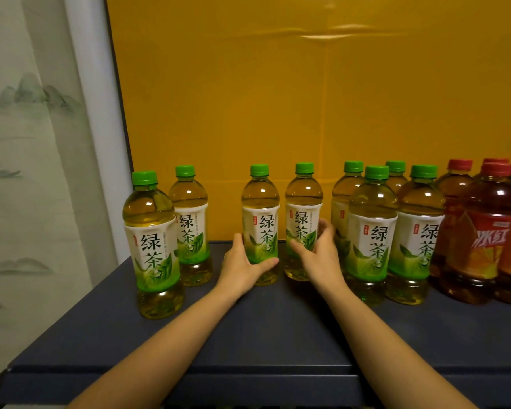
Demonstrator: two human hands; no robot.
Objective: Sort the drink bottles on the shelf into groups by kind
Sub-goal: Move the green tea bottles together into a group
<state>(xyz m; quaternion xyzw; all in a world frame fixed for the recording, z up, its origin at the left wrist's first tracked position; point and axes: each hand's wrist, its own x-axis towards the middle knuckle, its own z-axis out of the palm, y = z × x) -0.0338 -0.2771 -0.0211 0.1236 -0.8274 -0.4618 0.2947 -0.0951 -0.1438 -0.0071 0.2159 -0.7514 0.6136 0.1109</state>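
Dark shelf (248,335) before yellow backboard (307,98)

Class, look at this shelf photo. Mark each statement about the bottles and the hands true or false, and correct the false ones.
1. The left hand grips a green-capped bottle. True.
2. The right hand rests flat on the shelf. False: it grips a second green-capped bottle.
3. The red-capped bottles stand at the shelf's left end. False: they stand at the right end.
4. Every bottle in view stands upright. True.
5. The panel behind the bottles is blue. False: it is yellow.
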